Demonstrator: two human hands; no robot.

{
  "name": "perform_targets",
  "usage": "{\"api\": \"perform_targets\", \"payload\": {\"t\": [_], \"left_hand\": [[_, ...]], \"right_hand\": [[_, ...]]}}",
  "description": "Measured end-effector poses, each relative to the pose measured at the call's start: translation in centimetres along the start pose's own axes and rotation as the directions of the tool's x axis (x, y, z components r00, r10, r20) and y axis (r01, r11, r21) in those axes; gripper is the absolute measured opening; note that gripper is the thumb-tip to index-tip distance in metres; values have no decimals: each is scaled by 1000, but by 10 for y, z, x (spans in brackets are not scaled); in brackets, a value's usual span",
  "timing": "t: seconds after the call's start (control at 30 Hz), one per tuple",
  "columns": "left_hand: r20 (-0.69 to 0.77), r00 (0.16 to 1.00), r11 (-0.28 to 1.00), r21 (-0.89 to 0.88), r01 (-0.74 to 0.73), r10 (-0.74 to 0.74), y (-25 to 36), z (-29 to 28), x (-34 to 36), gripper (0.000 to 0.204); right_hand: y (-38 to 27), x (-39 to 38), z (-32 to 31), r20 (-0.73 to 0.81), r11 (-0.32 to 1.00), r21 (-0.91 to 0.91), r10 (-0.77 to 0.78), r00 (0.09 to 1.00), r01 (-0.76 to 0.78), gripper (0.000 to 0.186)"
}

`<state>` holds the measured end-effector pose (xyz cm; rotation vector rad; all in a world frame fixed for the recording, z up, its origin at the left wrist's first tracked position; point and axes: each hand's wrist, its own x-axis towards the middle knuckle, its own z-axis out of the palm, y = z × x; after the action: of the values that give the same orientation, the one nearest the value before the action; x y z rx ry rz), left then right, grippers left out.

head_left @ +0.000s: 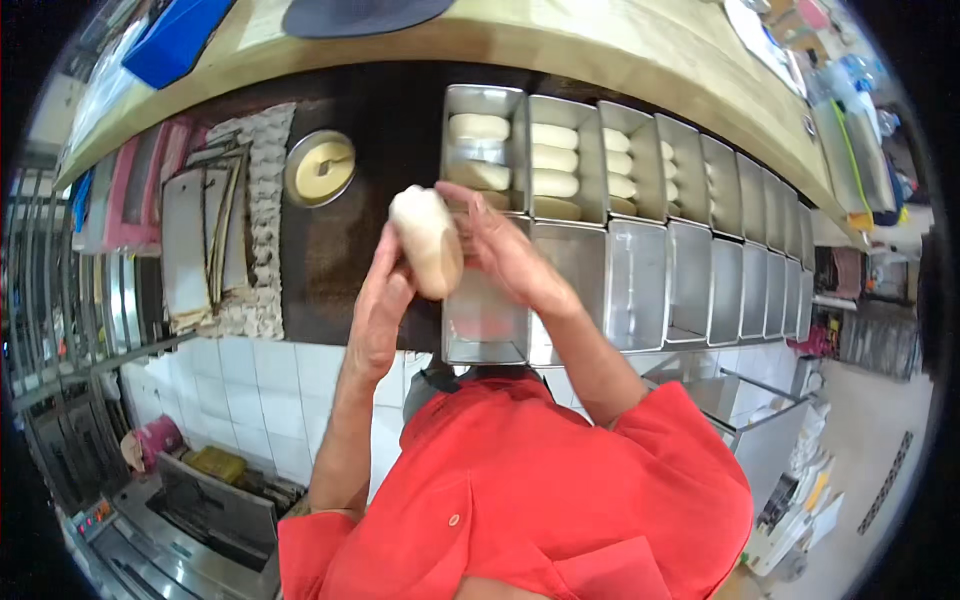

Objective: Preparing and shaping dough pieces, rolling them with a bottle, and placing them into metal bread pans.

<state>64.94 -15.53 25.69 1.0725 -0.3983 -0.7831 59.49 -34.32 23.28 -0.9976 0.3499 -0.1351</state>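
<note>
A smooth, pale dough roll is held up in front of the tins, tilted lengthwise. My left hand cups it from below and the left side. My right hand is just to its right, with fingers stretched out and slightly blurred; whether they touch the dough I cannot tell. Beyond my hands, the first far loaf tin contains dough rolls, partly hidden by my right hand. The far tin beside it has several rolls in a stack. Below my right wrist, a near-row tin shows its bare metal bottom.
More tins run to the right in two rows, several in the far row with dough. A round bowl with yellow contents stands left on the dark bench. Egg trays and boards lie further left. A pale wooden shelf crosses the back.
</note>
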Motion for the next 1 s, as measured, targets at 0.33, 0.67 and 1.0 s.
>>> {"api": "perform_targets", "payload": {"t": [0.33, 0.67, 1.0], "left_hand": [[-256, 938, 912, 277, 302, -233, -2, -32, -60, 63], [-641, 724, 824, 247, 509, -255, -44, -87, -182, 52], [-749, 592, 823, 114, 557, -297, -54, -72, -219, 53]], "right_hand": [[-30, 33, -88, -14, 979, 159, 135, 991, -132, 64], [-7, 263, -129, -211, -468, -879, 555, 805, 92, 73], [54, 251, -171, 54, -205, -972, 294, 954, 119, 56]]}}
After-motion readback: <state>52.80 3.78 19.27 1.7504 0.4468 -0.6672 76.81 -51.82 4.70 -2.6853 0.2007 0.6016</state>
